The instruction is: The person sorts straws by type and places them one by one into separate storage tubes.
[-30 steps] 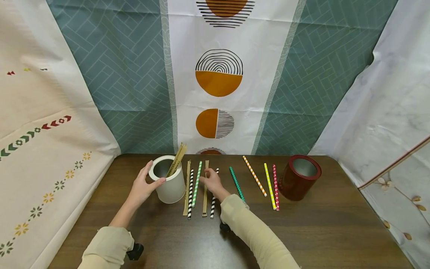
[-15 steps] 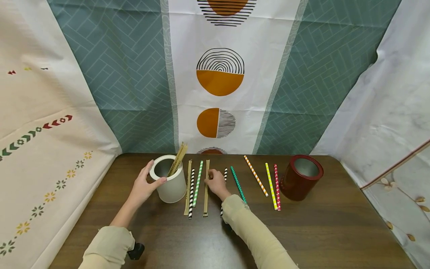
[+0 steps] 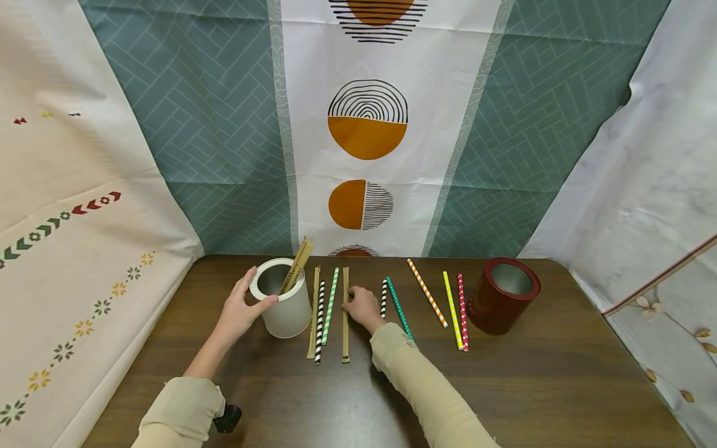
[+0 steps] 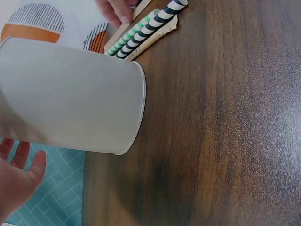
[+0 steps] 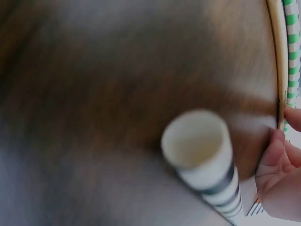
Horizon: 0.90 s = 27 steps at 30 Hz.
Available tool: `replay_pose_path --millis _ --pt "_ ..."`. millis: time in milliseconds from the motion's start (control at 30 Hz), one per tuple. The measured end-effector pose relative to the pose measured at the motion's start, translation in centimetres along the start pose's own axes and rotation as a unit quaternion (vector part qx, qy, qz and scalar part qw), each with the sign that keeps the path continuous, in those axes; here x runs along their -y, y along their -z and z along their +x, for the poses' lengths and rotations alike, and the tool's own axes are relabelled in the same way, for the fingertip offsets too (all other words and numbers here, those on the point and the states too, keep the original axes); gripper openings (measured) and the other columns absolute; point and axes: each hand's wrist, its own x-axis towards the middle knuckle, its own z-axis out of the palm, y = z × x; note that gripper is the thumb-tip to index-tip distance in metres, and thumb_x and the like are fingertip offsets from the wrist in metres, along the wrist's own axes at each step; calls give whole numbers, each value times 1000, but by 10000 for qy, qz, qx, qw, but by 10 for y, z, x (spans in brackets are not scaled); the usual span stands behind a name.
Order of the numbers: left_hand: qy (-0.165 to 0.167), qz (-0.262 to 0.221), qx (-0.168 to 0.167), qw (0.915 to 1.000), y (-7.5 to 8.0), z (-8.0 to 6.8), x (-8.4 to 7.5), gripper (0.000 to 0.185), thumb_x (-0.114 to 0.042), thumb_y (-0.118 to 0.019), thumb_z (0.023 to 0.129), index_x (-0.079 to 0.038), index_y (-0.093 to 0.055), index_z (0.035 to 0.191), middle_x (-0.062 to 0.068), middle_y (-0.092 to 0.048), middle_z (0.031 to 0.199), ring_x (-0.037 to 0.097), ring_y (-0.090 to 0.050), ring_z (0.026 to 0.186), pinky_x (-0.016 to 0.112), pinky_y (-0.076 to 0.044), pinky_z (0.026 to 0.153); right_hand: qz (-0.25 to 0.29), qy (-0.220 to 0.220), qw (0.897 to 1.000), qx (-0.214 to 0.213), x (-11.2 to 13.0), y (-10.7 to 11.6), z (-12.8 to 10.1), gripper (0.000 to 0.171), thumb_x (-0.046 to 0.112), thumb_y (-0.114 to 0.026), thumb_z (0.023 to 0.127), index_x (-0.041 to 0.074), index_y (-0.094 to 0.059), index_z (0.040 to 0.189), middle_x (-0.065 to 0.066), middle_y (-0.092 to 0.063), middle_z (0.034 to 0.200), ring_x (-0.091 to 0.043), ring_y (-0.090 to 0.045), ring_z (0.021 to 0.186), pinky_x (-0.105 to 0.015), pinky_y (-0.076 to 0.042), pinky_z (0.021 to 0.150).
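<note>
The left hand [image 3: 238, 311] curls round the white cup [image 3: 282, 305], thumb on the near rim, and steadies it upright on the worktop [image 3: 504, 386]; a few tan sticks [image 3: 295, 266] already lean out of its mouth. Just to the right of that cup lie a tan stick, a black-and-white straw [image 3: 319, 320], a green-striped straw [image 3: 330, 305] and a second tan stick [image 3: 345, 314]. The right hand [image 3: 364, 308] rests on this second tan stick, fingertips [image 5: 277, 141] against its edge. A second black-and-white straw [image 3: 383, 298] appears to be held under the palm, though the wrist view is blurred and I cannot be sure of the grip. To lift the stick cleanly, the fingers should pinch it alone, near its middle, keeping clear of the green-striped straw beside it, while the left hand holds the cup firm.
</note>
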Motion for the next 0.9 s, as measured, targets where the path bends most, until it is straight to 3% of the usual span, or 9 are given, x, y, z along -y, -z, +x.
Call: replay_pose_path --millis 233,400,700,900 --pt "27 -62 12 10000 1 0 0 85 -32 -67 77 -14 -16 143 18 -21 143 36 -19 131 59 -18 99 76 351 9985 412 -4 11 -2 34 12 -71 73 3 -61 104 -9 -63 87 -18 -56 71 -28 -45 60" --pt "40 -63 13 10000 1 0 0 86 -32 -67 77 -14 -15 143 18 -20 144 36 -18 132 59 -18 100 283 273 9966 729 -4 16 -3 33 12 -72 71 3 -61 100 -9 -62 80 -15 -53 59 -24 -43 52" --pt "18 -76 3 10000 0 0 -1 85 -32 -67 77 -12 -16 142 18 -21 143 36 -19 131 59 -18 99 -150 -11 9993 351 1 14 -5 27 21 -73 71 8 -60 90 -7 -62 88 -20 -55 72 -31 -45 63" --pt "19 -102 -2 9999 0 0 -1 85 -31 -67 77 -12 -16 142 19 -21 143 36 -19 131 59 -18 100 -165 -64 9986 492 2 15 -6 26 12 -72 71 7 -60 94 -9 -61 87 -17 -54 63 -26 -44 53"
